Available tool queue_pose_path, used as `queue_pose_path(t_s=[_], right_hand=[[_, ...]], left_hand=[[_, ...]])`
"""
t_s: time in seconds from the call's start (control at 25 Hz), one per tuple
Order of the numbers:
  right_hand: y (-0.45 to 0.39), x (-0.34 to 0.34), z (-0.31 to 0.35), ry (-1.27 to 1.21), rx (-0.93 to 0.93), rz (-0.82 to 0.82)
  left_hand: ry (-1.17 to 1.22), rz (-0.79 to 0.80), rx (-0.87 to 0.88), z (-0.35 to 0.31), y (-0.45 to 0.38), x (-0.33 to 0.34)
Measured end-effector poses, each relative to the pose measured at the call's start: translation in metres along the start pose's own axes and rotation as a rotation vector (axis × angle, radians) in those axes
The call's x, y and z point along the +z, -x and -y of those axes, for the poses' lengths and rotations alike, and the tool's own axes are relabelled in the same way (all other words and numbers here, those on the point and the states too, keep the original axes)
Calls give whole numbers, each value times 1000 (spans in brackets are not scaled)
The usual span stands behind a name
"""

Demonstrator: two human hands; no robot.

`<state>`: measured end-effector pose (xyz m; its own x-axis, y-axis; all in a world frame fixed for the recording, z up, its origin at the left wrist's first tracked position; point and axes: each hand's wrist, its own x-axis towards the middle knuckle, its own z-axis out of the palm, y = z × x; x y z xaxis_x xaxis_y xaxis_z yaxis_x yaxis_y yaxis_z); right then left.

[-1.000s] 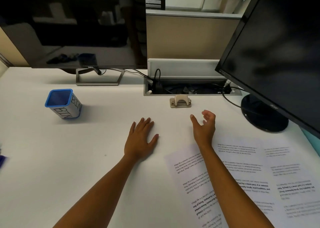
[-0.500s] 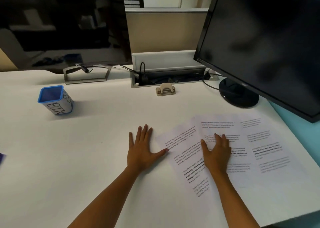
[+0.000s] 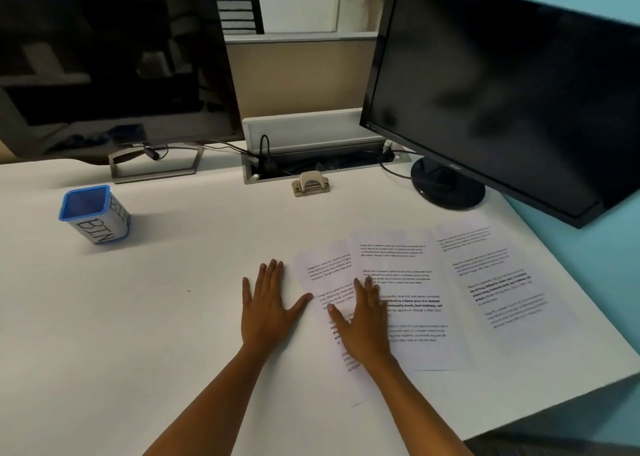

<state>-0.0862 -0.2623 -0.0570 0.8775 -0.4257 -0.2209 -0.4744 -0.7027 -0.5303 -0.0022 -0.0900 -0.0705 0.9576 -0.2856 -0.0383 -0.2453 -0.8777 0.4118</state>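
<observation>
Paper: three printed sheets [image 3: 412, 258] lie fanned and overlapping on the desk [image 3: 138, 317], right of centre, with their long sides running away from the person.
Right hand [image 3: 363, 320]: flat with fingers straight, pressing down on the leftmost sheet [image 3: 325, 272] and gripping nothing.
Left hand [image 3: 266, 310]: spread flat on the bare desk just left of the paper, thumb tip at the sheet's edge.
Nearer hand: the right, which is on the paper.

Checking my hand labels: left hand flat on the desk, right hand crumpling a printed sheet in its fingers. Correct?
Not quite. In the head view the right hand lies flat, fingers straight, on the printed sheets, crumpling nothing. The left hand is flat on the desk, as stated.
</observation>
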Motion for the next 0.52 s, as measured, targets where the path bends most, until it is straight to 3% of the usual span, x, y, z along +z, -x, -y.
queue_pose_path(t_s=[0.12,0.2,0.28,0.4,0.52], right_hand=[[-1,-16,5,-269,-1,85],[-12,-40,-10,-425,28,-60],[-25,-59,-40,-246,141,-205],[-28,-62,-70,-35,343,-222],[-26,-53,-66,-19,331,-270]], left_hand=[[51,-43,-25,0,2,-1],[40,-29,17,-2,5,-3],[-22,17,100,-6,8,-4],[-75,44,138,-7,7,-4],[-69,57,131,-6,6,-5]])
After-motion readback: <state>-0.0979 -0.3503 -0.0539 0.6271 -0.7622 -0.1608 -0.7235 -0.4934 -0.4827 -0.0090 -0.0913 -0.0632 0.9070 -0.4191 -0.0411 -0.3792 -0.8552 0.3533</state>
